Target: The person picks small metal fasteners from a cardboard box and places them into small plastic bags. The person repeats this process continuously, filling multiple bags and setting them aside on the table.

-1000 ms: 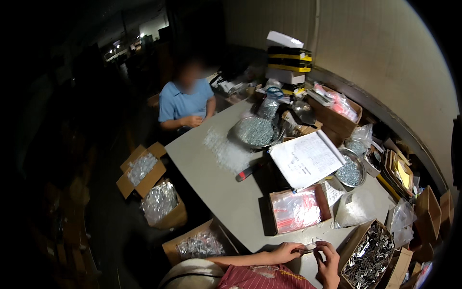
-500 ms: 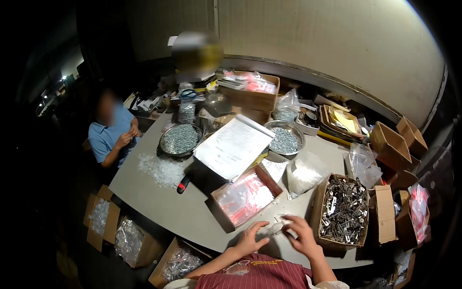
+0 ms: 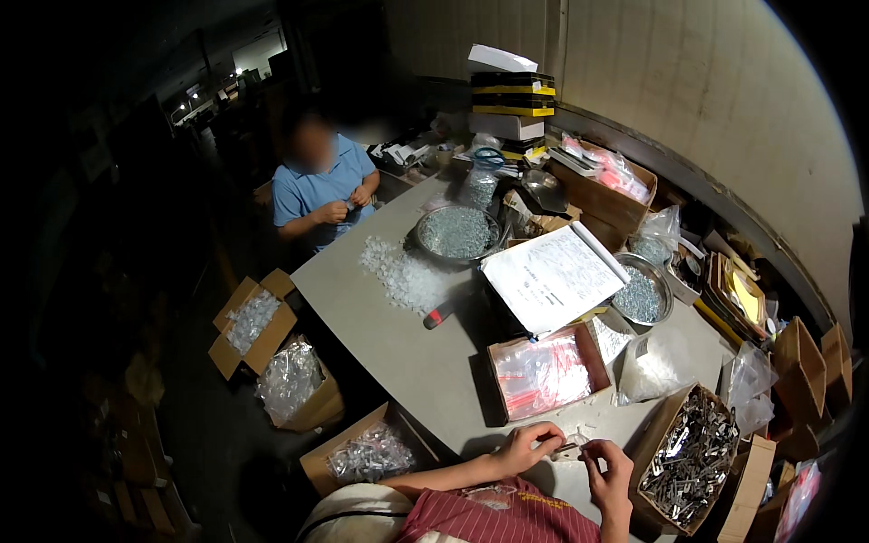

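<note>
Near the table's front edge, my left hand (image 3: 532,447) is closed in a pinch on a small metal clip (image 3: 565,447), a slim dark piece whose end shows past the fingertips. My right hand (image 3: 608,471) is just to its right, thumb and fingers pressed together at the clip's other end. Something pale and clear shows at those fingertips, too small to make out. Just beyond my hands, a few tiny white pieces (image 3: 587,429) lie on the table. A carton of similar dark metal clips (image 3: 692,452) stands close to my right hand.
An open box of red-edged plastic bags (image 3: 543,373) sits ahead, beside a bag of white pieces (image 3: 654,364). Bowls of silvery parts (image 3: 459,233), a white pile (image 3: 403,276) and a clipboard (image 3: 552,276) lie beyond. Across the left corner sits a person in blue (image 3: 321,190).
The view has swung left, so the table appears shifted right. My left hand, with fingers apart before, now pinches the metal clip, and both hands are close together.
</note>
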Demonstrator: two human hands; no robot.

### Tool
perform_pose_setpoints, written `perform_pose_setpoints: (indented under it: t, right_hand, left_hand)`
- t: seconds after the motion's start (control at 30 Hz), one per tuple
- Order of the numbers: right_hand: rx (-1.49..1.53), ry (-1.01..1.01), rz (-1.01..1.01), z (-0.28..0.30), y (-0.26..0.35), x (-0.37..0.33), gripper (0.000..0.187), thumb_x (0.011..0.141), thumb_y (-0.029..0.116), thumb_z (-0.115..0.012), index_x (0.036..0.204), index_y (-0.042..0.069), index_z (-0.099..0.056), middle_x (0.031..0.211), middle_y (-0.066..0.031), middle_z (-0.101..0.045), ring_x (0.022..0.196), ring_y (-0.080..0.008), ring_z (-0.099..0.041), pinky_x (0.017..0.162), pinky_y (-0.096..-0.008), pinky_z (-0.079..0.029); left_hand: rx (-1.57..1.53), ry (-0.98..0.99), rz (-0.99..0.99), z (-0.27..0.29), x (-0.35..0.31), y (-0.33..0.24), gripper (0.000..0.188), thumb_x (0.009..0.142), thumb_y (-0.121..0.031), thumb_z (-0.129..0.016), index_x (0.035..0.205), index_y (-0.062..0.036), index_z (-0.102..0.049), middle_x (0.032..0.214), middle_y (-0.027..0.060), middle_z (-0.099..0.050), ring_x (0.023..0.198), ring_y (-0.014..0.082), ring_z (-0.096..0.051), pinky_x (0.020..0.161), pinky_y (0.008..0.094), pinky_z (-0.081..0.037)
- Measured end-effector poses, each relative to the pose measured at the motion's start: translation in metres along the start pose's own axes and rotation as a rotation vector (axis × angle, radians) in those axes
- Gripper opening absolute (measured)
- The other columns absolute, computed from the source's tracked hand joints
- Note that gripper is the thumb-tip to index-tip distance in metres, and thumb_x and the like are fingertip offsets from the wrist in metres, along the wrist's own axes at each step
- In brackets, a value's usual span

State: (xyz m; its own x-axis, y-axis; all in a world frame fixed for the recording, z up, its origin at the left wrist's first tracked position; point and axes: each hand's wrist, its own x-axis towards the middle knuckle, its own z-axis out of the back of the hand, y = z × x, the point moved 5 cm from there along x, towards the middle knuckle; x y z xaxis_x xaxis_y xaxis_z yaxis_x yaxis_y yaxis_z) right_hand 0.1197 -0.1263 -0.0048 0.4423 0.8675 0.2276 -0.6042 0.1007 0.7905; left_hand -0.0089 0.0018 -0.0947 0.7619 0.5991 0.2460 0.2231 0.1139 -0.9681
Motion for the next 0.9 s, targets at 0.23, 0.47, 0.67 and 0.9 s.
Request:
perform_pose_setpoints:
  t: [0.23, 0.47, 0.67, 0.9]
  right_hand:
    - [0.135, -0.005, -0.015, -0.012, -0.009, 0.001, 0.016, 0.089, -0.007, -0.066, 0.103, -0.003, -0.06, 0.083, -0.0106, -0.069, 0.073, -0.0172, -0.073, 0.065, -0.0265, -0.054]
    - [0.167, -0.086, -0.11, -0.016, -0.019, -0.004, 0.02, 0.092, -0.005, -0.065, 0.111, -0.002, -0.058, 0.082, -0.0105, -0.07, 0.072, -0.014, -0.071, 0.065, -0.0264, -0.055]
    - [0.15, -0.03, -0.099, -0.024, -0.014, -0.01, 0.02, 0.094, -0.004, -0.062, 0.113, -0.003, -0.056, 0.084, -0.0103, -0.069, 0.075, -0.0142, -0.07, 0.068, -0.0265, -0.054]
    - [-0.074, 0.026, 0.104, -0.033, 0.008, -0.005, 0.017, 0.087, 0.006, -0.07, 0.101, 0.002, -0.061, 0.093, -0.013, -0.064, 0.092, -0.0338, -0.06, 0.084, -0.0413, -0.047]
  left_hand:
    - [-0.184, -0.003, 0.123, -0.001, 0.0, 0.007, 0.013, 0.1, -0.009, -0.06, 0.108, 0.0004, -0.063, 0.094, 0.0044, -0.068, 0.083, 0.0088, -0.064, 0.074, 0.0245, -0.053]
    - [-0.013, 0.056, 0.065, 0.001, 0.007, -0.006, 0.013, 0.098, -0.013, -0.063, 0.106, -0.002, -0.063, 0.091, 0.0046, -0.068, 0.082, 0.0099, -0.065, 0.074, 0.0282, -0.053]
    - [0.188, 0.022, -0.108, 0.003, 0.008, -0.02, 0.012, 0.094, -0.011, -0.065, 0.101, -0.0018, -0.064, 0.09, 0.0108, -0.068, 0.083, 0.021, -0.069, 0.073, 0.0311, -0.053]
    - [0.356, 0.08, -0.278, 0.005, 0.007, -0.04, 0.007, 0.086, -0.006, -0.068, 0.091, -0.0016, -0.068, 0.086, 0.0105, -0.067, 0.076, 0.0251, -0.067, 0.067, 0.0332, -0.052]
